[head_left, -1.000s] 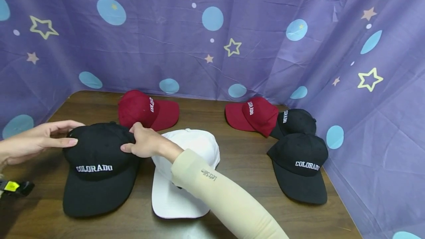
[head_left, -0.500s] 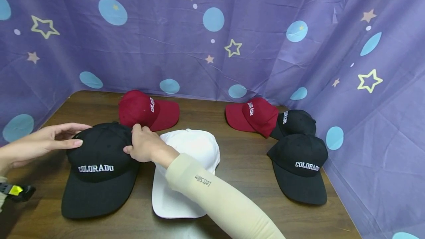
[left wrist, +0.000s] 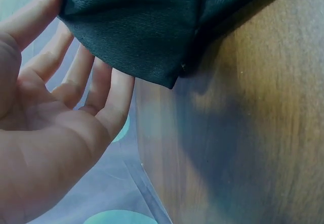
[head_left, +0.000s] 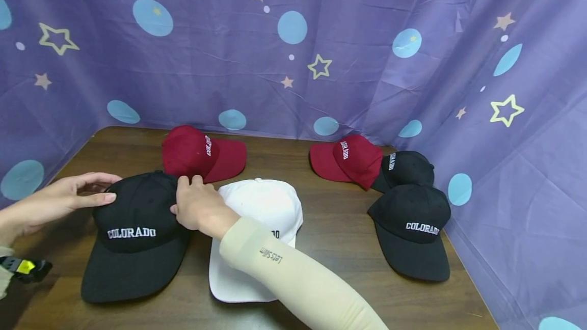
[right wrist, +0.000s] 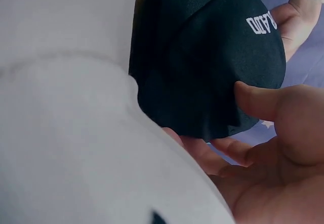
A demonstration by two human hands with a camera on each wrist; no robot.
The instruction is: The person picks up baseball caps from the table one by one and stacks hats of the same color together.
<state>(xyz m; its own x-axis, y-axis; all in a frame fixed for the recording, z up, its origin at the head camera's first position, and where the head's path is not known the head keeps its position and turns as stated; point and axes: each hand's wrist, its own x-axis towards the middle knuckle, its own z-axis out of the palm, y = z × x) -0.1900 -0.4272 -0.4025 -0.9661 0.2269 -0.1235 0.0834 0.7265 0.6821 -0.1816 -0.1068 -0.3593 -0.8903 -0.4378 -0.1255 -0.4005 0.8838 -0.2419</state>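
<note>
Black cap (head_left: 135, 246), table (head_left: 337, 238) (curtain (head_left: 238, 55) behind).

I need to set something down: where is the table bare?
Bare table lies between the white cap and the front-right black cap, and between the left red cap and right red cap. The right is crowded around the rear black cap; so is the left, where the left hand and right hand hold a third black cap.

Matt cloth cap (head_left: 135, 274); wooden table (head_left: 339, 253)
</note>
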